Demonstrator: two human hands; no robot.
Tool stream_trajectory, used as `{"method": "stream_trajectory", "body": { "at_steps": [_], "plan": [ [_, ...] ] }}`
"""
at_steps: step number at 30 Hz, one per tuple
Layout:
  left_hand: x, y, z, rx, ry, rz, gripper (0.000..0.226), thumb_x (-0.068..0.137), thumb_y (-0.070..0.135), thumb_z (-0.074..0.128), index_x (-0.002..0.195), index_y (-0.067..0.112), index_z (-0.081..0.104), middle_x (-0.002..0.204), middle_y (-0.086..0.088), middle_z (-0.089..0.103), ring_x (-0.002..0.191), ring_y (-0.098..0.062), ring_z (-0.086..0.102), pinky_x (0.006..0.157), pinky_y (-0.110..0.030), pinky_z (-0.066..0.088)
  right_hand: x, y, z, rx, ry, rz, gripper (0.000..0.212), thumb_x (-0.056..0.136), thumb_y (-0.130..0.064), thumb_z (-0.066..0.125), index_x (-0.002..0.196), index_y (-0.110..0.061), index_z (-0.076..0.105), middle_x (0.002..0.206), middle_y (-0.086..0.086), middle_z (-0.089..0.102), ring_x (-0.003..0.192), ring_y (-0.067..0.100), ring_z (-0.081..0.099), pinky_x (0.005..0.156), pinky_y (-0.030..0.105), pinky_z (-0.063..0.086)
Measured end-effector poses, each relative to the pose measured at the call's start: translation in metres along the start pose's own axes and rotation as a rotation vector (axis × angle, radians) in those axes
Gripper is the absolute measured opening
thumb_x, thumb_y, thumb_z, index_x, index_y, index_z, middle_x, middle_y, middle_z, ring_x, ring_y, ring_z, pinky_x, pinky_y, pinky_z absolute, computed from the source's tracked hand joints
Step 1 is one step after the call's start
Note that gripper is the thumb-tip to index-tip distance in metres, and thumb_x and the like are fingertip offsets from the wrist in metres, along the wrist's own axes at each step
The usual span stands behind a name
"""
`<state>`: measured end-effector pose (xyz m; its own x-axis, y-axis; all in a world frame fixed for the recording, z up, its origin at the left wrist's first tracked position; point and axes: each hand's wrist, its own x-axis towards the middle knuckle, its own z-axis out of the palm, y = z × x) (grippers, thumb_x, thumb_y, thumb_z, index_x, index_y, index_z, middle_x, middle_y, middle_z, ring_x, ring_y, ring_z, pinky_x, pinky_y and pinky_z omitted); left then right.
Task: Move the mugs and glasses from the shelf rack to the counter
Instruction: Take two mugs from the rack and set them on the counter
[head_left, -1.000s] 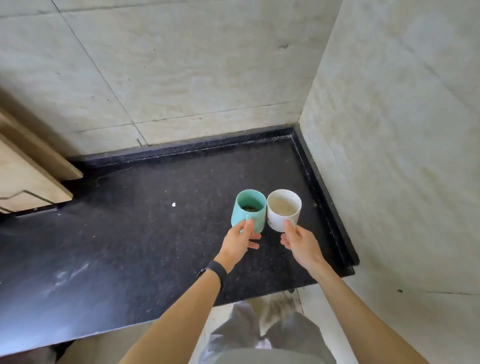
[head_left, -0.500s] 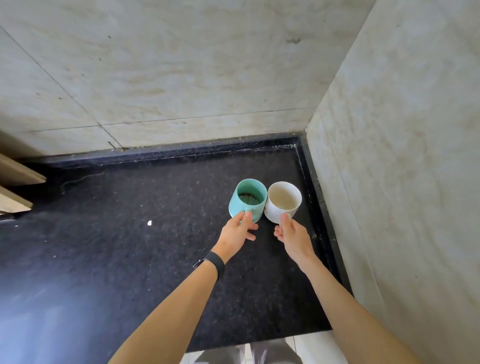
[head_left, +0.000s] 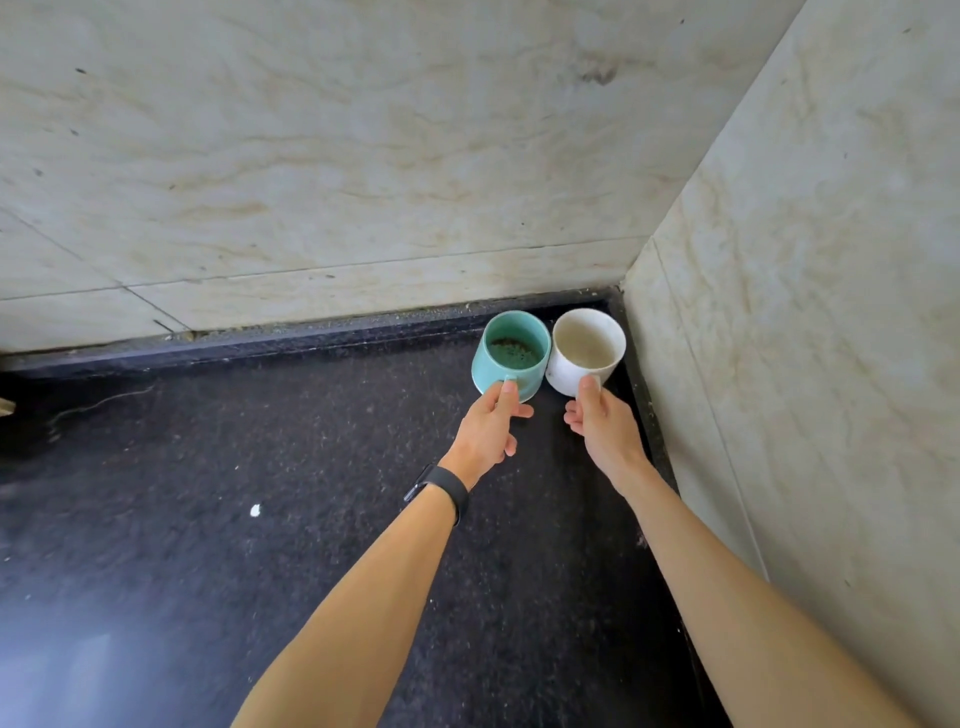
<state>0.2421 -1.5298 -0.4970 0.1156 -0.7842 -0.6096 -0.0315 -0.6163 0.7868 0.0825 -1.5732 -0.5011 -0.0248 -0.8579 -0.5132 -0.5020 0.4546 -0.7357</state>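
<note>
A teal mug (head_left: 506, 358) with dark specks inside is gripped at its handle by my left hand (head_left: 488, 428). Beside it, touching, a white mug (head_left: 584, 351) with a stained inside is held at its handle by my right hand (head_left: 602, 428). Both mugs are upright, tilted slightly toward me, at the far right corner of the black stone counter (head_left: 260, 519). Whether their bases rest on the counter I cannot tell. The handles are hidden under my fingers. The shelf rack is out of view.
Pale marble walls close the counter at the back (head_left: 363, 182) and on the right (head_left: 831, 312). A raised black rim runs along both walls. A small white speck (head_left: 254, 511) lies mid-counter. A wooden edge (head_left: 6, 408) shows at far left.
Both hands have carried the two mugs forward and right, from the counter's near middle into the back right corner. The wooden cupboard at left has nearly left the view.
</note>
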Motion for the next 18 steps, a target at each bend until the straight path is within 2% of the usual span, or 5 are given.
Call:
{"method": "stream_trajectory", "body": {
  "at_steps": [5,8,11,14,18],
  "plan": [
    [0.018,0.007,0.003,-0.001,-0.008,-0.009,0.044,0.107,0.049,0.028,0.127,0.018,0.052,0.12,-0.004,0.065,0.051,-0.015,0.046,0.044,-0.017,0.036,0.026,-0.012,-0.003,-0.021,-0.001,-0.006,0.056,0.084,-0.072,0.029,0.077,-0.026,0.06,0.092,-0.001,0.07,0.095,0.025,0.069,0.096,0.054,0.052],
    [0.019,0.006,0.005,0.005,-0.016,-0.008,0.042,0.107,0.05,0.028,0.12,0.019,0.054,0.117,-0.004,0.064,0.052,-0.014,0.045,0.045,-0.019,0.035,0.034,-0.012,-0.004,-0.038,-0.026,-0.002,0.047,0.093,-0.065,0.029,0.082,-0.029,0.059,0.094,-0.004,0.069,0.097,0.025,0.069,0.096,0.055,0.052],
    [0.019,0.007,0.004,0.024,-0.011,-0.002,0.044,0.107,0.05,0.028,0.116,0.017,0.055,0.116,-0.007,0.064,0.053,-0.015,0.045,0.048,-0.02,0.036,0.033,-0.01,-0.003,-0.026,-0.044,0.026,0.052,0.097,-0.062,0.027,0.083,-0.023,0.059,0.097,-0.003,0.069,0.096,0.025,0.069,0.096,0.055,0.052],
    [0.019,0.008,0.003,0.071,0.004,0.001,0.049,0.107,0.048,0.028,0.109,0.008,0.056,0.115,-0.01,0.065,0.054,-0.016,0.047,0.052,-0.023,0.037,0.029,-0.011,0.0,0.005,-0.055,0.037,0.051,0.103,-0.056,0.026,0.101,-0.017,0.058,0.109,0.001,0.066,0.092,0.018,0.069,0.098,0.054,0.052],
    [0.017,0.018,0.003,0.154,0.02,-0.014,0.044,0.107,0.046,0.026,0.101,0.017,0.058,0.115,-0.01,0.064,0.065,-0.02,0.057,0.059,-0.029,0.046,0.023,-0.018,0.001,0.006,-0.036,0.082,0.051,0.102,-0.06,0.025,0.114,-0.019,0.054,0.105,-0.005,0.06,0.086,0.021,0.072,0.093,0.053,0.055]
  ]
}}
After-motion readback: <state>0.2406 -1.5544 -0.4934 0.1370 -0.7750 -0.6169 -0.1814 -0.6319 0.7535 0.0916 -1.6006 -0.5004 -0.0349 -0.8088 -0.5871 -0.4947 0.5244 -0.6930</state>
